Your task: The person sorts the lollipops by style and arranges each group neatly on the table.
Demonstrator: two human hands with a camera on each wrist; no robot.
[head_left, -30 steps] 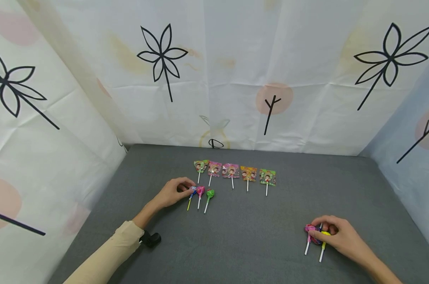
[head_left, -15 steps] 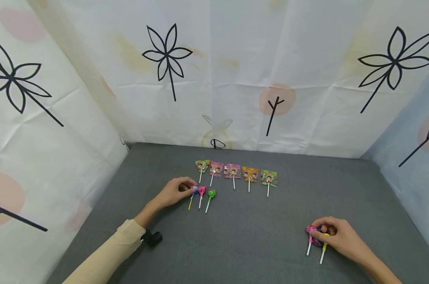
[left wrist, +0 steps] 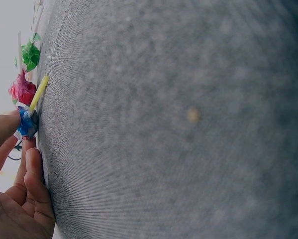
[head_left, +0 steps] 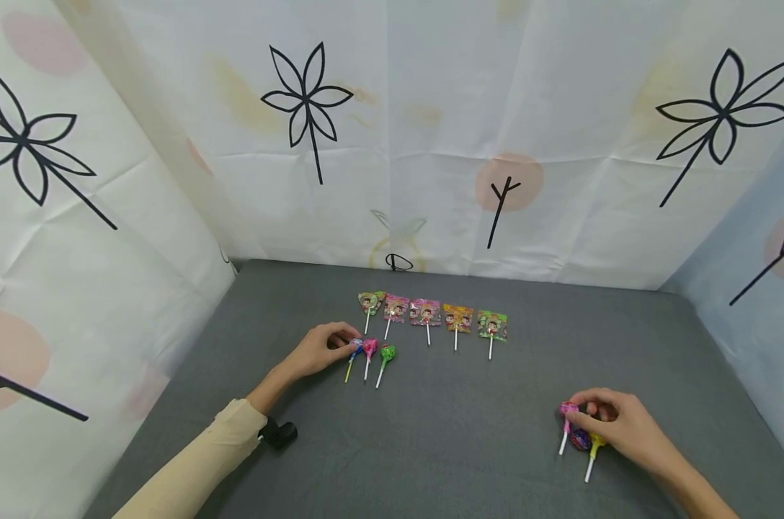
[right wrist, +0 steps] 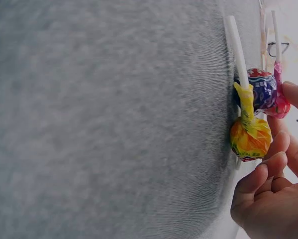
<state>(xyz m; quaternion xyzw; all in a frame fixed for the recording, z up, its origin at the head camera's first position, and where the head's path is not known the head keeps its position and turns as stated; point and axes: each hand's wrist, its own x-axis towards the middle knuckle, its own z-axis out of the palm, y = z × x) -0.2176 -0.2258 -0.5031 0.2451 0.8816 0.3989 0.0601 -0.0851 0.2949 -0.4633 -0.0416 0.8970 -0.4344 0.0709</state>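
My left hand (head_left: 319,350) pinches the head of a blue lollipop (left wrist: 27,121) with a yellow stick. Beside it lie a pink lollipop (head_left: 370,348) and a green lollipop (head_left: 387,353), sticks toward me. At the right, my right hand (head_left: 628,424) holds another pink lollipop (right wrist: 279,89) between thumb and finger, its white stick pointing toward me. Close under that hand lie a dark purple lollipop (right wrist: 262,88) and a yellow lollipop (right wrist: 250,135). In the right wrist view the other fingers curl loosely near the yellow one.
Several flat-wrapped lollipops (head_left: 426,314) form a row behind the left group, in green, pink and orange packets. A grey cloth (head_left: 470,432) covers the table. White patterned curtains (head_left: 431,144) stand at the back and both sides.
My right hand has shifted slightly up and away with the pink lollipop, exposing more of the purple and yellow ones. The left hand keeps its pinch. The head view has shifted a little.
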